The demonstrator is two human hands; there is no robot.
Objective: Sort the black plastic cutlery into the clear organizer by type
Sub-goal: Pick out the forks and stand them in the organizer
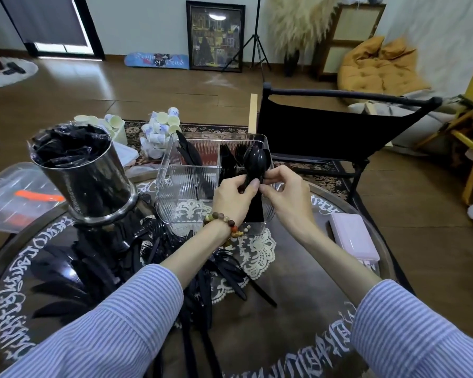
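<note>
Black spoons (256, 159) stand in the front right part of the clear organizer (186, 184), bowls up, handles down, so their long way is up-down, tipped a bit away. At least 2 spoon bowls show; can't count more. Both hands are on them: left hand (234, 196) w/ fingers curled round the handles, right hand (283, 184) pinching the handles w/ thumb & fingertips. Behind the spoons, forks (230, 156) stand w/ prongs up in the back right part; number unclear. Knives (189, 151) lean in the back left part, abt 3. Front left part shows no cutlery.

Loose cutlery pile (137, 257) lies on the round table (298, 304) to the left & near side, too many to count. 1 steel cup (85, 173) holds wrapped black bits. 1 pink box (354, 236) sits on the right. Small paper cups (161, 129) sit behind.
</note>
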